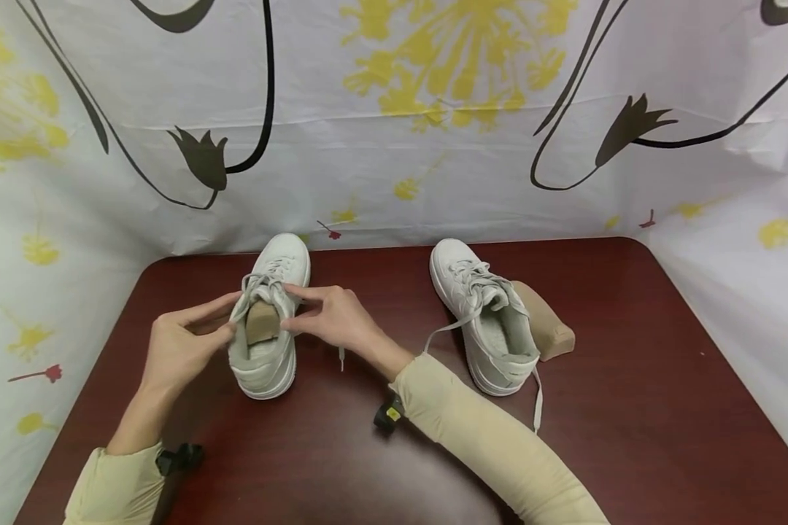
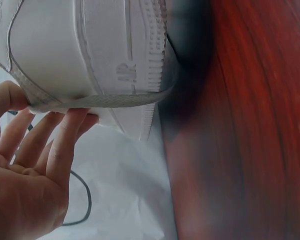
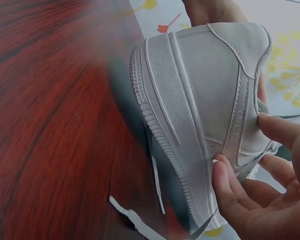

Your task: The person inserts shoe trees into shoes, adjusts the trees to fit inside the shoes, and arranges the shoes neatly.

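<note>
A white lace-up sneaker stands on the left of the table, toe pointing away. Inside its opening sits a tan molded shoe insert. My left hand holds the sneaker's left upper edge between thumb and fingers; in the left wrist view, the fingers lie at the lace hanging down that side. On the opposite side, my right hand grips the upper with thumb and fingertips. The right wrist view shows the sneaker's side and the fingers of my right hand close to the laces.
A second white sneaker stands to the right, its laces loose and its opening toward me. Against its right side lies another tan insert. The dark red table ends at a patterned white cloth behind.
</note>
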A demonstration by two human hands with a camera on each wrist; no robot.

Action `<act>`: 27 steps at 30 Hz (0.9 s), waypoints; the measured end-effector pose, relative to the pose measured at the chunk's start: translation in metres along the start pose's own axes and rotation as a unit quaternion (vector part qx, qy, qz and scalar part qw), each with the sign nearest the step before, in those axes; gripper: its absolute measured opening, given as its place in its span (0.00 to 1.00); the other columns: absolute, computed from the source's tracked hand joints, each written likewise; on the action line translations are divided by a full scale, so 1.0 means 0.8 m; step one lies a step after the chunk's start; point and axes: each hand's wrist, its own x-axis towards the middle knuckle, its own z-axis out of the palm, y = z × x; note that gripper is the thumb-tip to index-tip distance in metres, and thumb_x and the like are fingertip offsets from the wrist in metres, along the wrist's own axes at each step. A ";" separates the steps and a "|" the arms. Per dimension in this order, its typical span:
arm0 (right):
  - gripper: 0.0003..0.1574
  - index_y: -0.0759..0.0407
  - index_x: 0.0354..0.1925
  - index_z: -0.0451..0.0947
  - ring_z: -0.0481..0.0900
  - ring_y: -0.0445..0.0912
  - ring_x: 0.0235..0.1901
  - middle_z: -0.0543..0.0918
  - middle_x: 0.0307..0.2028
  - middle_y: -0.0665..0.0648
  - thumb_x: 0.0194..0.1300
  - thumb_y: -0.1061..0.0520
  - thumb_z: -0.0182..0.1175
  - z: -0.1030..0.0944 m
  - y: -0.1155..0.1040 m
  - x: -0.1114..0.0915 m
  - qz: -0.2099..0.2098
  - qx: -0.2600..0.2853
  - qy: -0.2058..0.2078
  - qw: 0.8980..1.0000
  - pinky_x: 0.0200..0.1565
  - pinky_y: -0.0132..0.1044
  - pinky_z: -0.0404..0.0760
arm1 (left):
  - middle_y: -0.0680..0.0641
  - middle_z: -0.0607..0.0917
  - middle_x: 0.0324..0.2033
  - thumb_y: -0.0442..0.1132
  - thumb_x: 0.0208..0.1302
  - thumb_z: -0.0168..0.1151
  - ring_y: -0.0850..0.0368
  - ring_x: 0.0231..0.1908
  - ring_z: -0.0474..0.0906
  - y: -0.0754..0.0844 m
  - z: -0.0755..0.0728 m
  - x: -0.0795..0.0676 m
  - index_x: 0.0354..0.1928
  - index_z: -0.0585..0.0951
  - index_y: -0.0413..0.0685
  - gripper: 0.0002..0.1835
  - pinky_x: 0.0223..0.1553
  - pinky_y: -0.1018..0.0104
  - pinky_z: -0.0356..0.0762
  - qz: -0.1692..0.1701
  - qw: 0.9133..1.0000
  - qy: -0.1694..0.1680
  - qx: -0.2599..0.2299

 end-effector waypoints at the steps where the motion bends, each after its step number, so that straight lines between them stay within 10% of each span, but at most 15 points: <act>1: 0.36 0.32 0.63 0.76 0.81 0.38 0.21 0.83 0.57 0.48 0.56 0.43 0.74 0.003 -0.001 0.002 -0.001 0.002 -0.001 1.000 0.23 0.31 0.71 | 0.62 0.88 0.39 0.22 0.57 0.65 0.66 0.36 0.86 -0.001 -0.004 0.000 0.56 0.83 0.37 0.23 0.32 0.73 0.83 -0.002 1.000 -0.004 0.000; 12: 0.37 0.32 0.62 0.77 0.73 0.34 0.16 0.85 0.53 0.48 0.55 0.43 0.75 0.020 -0.007 0.015 0.010 -0.009 0.008 1.000 0.21 0.32 0.69 | 0.60 0.88 0.43 0.22 0.59 0.66 0.65 0.38 0.86 -0.013 -0.026 0.005 0.58 0.80 0.34 0.23 0.32 0.72 0.83 -0.018 0.996 -0.045 -0.073; 19: 0.37 0.30 0.62 0.77 0.61 0.35 0.11 0.71 0.15 0.44 0.54 0.42 0.75 0.030 -0.010 0.027 0.018 -0.010 0.019 1.000 0.20 0.32 0.67 | 0.59 0.88 0.43 0.22 0.59 0.66 0.65 0.37 0.86 -0.024 -0.039 0.016 0.59 0.80 0.34 0.23 0.31 0.72 0.83 -0.012 0.995 -0.050 -0.084; 27: 0.37 0.30 0.63 0.76 0.65 0.36 0.10 0.61 0.07 0.43 0.55 0.43 0.75 0.045 -0.008 0.030 0.017 -0.013 0.020 1.000 0.18 0.31 0.68 | 0.57 0.88 0.42 0.21 0.59 0.66 0.64 0.37 0.87 -0.040 -0.046 0.015 0.59 0.79 0.32 0.24 0.29 0.71 0.83 -0.018 0.993 -0.049 -0.105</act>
